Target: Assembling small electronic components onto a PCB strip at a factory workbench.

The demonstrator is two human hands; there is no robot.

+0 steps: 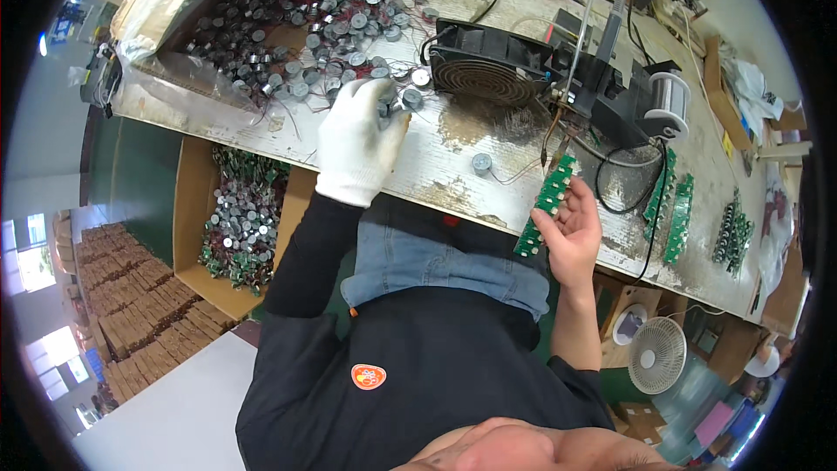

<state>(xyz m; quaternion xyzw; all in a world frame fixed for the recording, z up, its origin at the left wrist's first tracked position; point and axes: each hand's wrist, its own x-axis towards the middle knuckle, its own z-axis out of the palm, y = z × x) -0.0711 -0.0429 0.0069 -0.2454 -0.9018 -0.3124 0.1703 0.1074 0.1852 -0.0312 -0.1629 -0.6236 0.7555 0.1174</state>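
Observation:
My left hand (356, 135), in a white glove, reaches to the near edge of a pile of small round silver parts (357, 22) with thin dark red wires. Its thumb and fingers are apart and bent around a couple of these parts; one round part (411, 98) sits just beside the fingertips. Bare, my right hand (574, 231) grips a long green circuit board strip (551, 192) between thumb and fingers. The strip slants over the table's front edge, its far end below the soldering machine (602, 70). A single wired round part (481, 162) lies between my hands.
A black fan (490, 65) stands behind my hands, and a solder wire spool (669, 100) is on the machine. More green board strips (678, 218) lie to the right. A cardboard box (187, 218) of boards and round parts is below the table at left. A black cable loops nearby.

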